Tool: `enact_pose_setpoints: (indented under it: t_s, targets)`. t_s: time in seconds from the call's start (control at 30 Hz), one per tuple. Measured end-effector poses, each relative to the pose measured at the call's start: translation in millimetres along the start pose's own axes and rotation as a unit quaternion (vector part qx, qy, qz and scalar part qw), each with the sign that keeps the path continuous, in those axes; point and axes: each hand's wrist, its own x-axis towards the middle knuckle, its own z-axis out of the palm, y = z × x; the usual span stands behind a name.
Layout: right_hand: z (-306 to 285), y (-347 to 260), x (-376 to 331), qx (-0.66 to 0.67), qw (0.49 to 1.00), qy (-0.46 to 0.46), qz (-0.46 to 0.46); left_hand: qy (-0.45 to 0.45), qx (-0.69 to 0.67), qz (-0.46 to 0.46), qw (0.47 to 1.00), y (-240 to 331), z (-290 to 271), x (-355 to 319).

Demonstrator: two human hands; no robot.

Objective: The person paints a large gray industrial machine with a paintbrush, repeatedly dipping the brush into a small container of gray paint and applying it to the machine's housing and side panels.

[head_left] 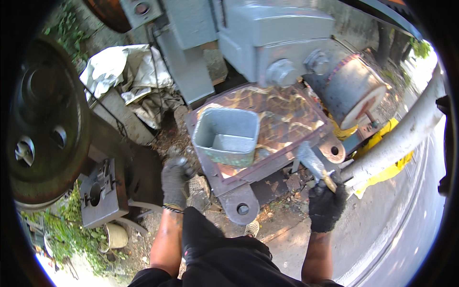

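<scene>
My right hand [327, 205], in a black glove, is closed around the wooden handle of a paintbrush [311, 161]. The brush's wide head, coated blue-grey, points up and left, over the right edge of a heavy machine base [287, 112]. On the base's left part stands a grey, paint-stained rectangular bucket [234, 154], its opening facing up. My left hand [175, 185], also in a dark glove, is left of the base and apart from the bucket. Its fingers are blurred, so how far they are curled is unclear, and nothing shows in them.
Beyond the base rises a large grey-blue machine body [287, 28]. A cylindrical motor [356, 88] sits at right, near a pale slanting pole [401, 131] and yellow sheeting [389, 170]. At left stands a dark machine with a big wheel [48, 119]. Lugs [239, 203] jut from the base's front.
</scene>
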Motion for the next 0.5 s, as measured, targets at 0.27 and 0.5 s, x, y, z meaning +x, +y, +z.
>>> enact_pose_setpoints:
  t_s: [0.27, 0.5]
  targets:
    - [17.9, -4.5, -1.9, -0.048, 0.990, -0.130, -0.012, -0.017, 0.111, 0.056, 0.992, 47.6, 3.5, -12.6]
    - [15.9, -0.9, -4.4, -0.071, 0.993, -0.084, -0.033, -0.098, 0.131, -0.001, 0.986, 39.4, -12.4, 44.6]
